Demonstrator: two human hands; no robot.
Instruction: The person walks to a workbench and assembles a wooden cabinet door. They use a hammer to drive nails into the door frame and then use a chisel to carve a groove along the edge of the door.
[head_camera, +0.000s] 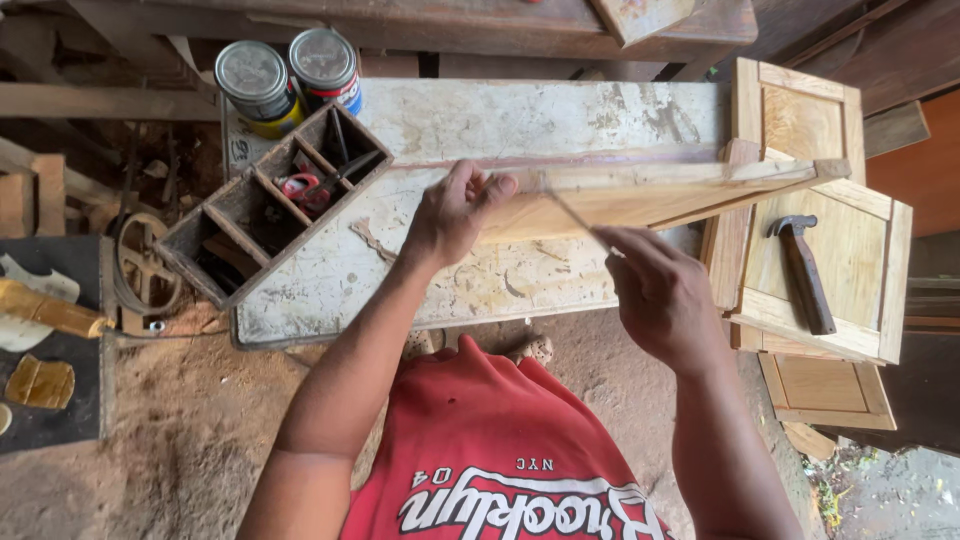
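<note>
The left hand (455, 210) is clamped around the end of a long pale wooden board (650, 192) held above the scuffed white workbench (480, 120), while the right hand (655, 290) pinches a thin, blurred tool against its face, which could skid off if the board twists.

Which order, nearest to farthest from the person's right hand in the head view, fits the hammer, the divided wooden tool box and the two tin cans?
From the right hand:
1. Dark-headed hammer, to its right on the pale wooden panel.
2. Divided wooden tool box, far left on the bench.
3. Two round tin cans, top left, behind the box.
</note>
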